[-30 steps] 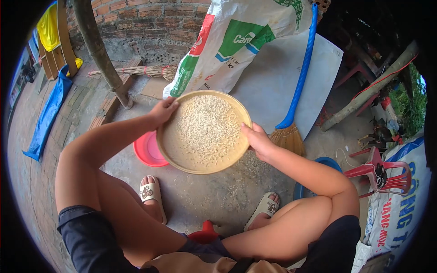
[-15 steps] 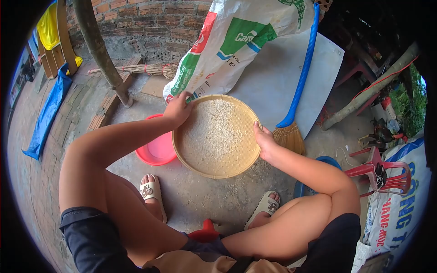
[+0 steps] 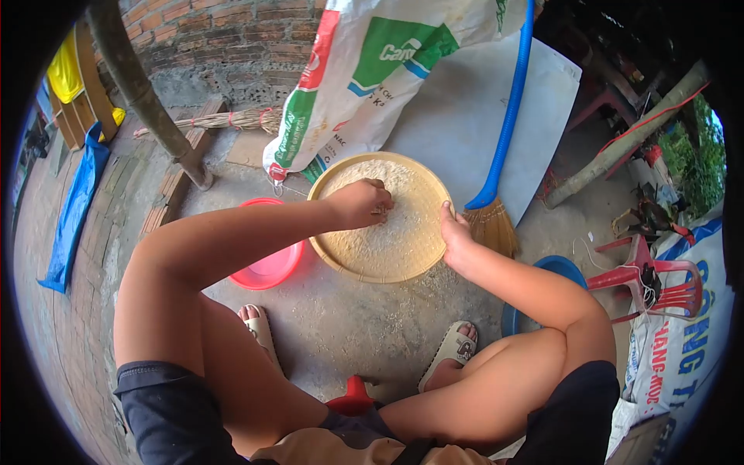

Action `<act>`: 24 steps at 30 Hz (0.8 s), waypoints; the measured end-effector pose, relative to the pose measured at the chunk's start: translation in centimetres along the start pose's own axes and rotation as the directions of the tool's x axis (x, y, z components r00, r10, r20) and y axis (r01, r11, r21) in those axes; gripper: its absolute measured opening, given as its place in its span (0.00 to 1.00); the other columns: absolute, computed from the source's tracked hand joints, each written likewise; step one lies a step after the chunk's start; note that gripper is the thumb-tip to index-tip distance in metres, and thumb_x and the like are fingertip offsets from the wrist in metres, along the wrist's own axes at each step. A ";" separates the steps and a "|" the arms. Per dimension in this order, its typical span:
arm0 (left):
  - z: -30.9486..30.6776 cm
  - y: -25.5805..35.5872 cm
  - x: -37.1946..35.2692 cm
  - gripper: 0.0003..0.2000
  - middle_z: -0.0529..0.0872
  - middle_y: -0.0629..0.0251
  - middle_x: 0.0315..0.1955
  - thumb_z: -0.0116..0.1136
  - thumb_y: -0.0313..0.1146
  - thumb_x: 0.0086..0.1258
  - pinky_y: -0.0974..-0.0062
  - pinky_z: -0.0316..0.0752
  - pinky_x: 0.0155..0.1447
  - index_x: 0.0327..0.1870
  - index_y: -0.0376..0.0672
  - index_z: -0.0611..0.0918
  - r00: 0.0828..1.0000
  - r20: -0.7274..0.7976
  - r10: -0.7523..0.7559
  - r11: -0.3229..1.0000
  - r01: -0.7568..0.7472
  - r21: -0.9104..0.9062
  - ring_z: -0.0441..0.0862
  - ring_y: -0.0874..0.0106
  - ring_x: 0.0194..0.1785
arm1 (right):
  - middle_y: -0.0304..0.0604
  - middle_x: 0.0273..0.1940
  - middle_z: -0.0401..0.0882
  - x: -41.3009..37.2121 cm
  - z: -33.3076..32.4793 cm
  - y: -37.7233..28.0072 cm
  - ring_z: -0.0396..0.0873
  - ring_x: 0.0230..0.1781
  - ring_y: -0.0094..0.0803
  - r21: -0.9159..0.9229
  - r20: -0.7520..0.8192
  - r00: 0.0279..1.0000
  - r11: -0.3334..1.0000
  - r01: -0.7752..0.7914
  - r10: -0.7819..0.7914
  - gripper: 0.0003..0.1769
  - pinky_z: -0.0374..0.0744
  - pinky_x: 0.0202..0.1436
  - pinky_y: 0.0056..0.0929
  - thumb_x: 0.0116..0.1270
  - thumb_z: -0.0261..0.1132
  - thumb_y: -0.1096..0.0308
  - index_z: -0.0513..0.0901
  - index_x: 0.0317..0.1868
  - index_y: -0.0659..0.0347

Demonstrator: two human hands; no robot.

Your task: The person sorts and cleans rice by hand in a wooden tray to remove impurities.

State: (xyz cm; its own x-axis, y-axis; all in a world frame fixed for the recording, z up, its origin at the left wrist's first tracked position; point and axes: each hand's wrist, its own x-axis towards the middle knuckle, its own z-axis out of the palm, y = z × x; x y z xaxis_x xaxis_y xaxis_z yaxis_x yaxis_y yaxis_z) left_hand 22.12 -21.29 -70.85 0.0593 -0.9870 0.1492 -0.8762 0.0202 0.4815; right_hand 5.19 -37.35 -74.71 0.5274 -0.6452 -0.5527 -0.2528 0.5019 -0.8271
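A round woven bamboo winnowing tray (image 3: 422,256) is held out over the floor in front of me, with pale broken grain (image 3: 395,186) spread across it. My right hand (image 3: 456,231) grips the tray's right rim, thumb on top. Over the middle of the tray, my left hand (image 3: 363,204) is closed, its fingers curled down at the grain. What the fingers pinch is hidden. Below and left of the tray, a pink-red plastic basin (image 3: 267,267) sits on the floor, partly covered by my left forearm.
A large white feed sack (image 3: 341,101) stands beyond the tray. A broom with a blue handle (image 3: 508,124) leans on a grey sheet (image 3: 554,93). At right are a blue basin (image 3: 562,269), a red plastic chair (image 3: 647,275) and another sack (image 3: 674,341). Spilled grain dots the concrete.
My left hand has let go of the tray's left rim and moved in over the grain, fingers closing. The tray has shifted slightly up; my right hand keeps its grip.
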 end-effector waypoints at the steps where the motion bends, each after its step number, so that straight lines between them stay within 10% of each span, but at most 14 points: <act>1: 0.6 0.1 0.4 0.12 0.81 0.57 0.41 0.63 0.32 0.57 0.65 0.73 0.52 0.42 0.40 0.82 0.998 0.061 -0.007 0.999 0.009 -0.036 0.79 0.59 0.46 | 0.46 0.52 0.75 0.4 -0.6 -0.1 0.76 0.51 0.37 0.035 -0.052 0.999 0.999 -0.008 0.010 0.25 0.78 0.52 0.43 0.72 0.52 0.50 0.69 0.59 0.59; 7: 2.4 -0.8 3.0 0.06 0.83 0.58 0.30 0.62 0.25 0.54 0.66 0.75 0.44 0.33 0.39 0.83 0.994 -0.033 0.108 0.987 -0.111 -0.113 0.81 0.60 0.37 | 0.45 0.52 0.76 3.8 -4.6 0.3 0.77 0.48 0.35 0.078 -0.184 0.983 0.996 0.036 -0.021 0.25 0.78 0.51 0.40 0.72 0.53 0.49 0.70 0.59 0.60; 16: 1.2 -5.9 6.9 0.07 0.86 0.59 0.29 0.65 0.28 0.54 0.70 0.77 0.43 0.34 0.42 0.86 0.968 -0.102 -0.228 0.966 0.212 -0.147 0.85 0.66 0.35 | 0.45 0.44 0.81 9.3 -11.6 0.2 0.79 0.42 0.32 -0.178 -0.490 0.832 0.964 0.196 -0.259 0.21 0.77 0.48 0.33 0.73 0.51 0.53 0.77 0.52 0.63; 21: 2.7 -9.1 5.7 0.32 0.80 0.52 0.50 0.68 0.37 0.55 0.68 0.75 0.51 0.64 0.47 0.70 0.966 0.177 -0.190 0.981 0.191 0.015 0.83 0.61 0.41 | 0.46 0.49 0.78 11.1 -14.6 -0.5 0.78 0.46 0.35 -0.214 -0.492 0.820 0.954 0.211 -0.292 0.23 0.77 0.50 0.34 0.74 0.51 0.53 0.72 0.56 0.64; 24: 3.5 -10.3 4.8 0.36 0.78 0.47 0.52 0.67 0.41 0.57 0.66 0.74 0.55 0.67 0.46 0.65 0.965 0.076 -0.250 0.967 0.244 0.072 0.81 0.58 0.46 | 0.47 0.49 0.78 10.6 -13.9 -0.9 0.78 0.47 0.36 -0.203 -0.462 0.839 0.955 0.215 -0.287 0.24 0.77 0.51 0.34 0.74 0.51 0.52 0.72 0.57 0.64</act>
State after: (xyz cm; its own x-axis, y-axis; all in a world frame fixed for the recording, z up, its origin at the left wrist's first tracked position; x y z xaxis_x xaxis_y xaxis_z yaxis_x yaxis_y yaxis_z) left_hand 29.73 -26.80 -78.13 0.2394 -0.9700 -0.0421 -0.8671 -0.2331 0.4403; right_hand -0.30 -52.60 -81.24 0.1399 -0.9518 -0.2728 -0.2930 0.2234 -0.9296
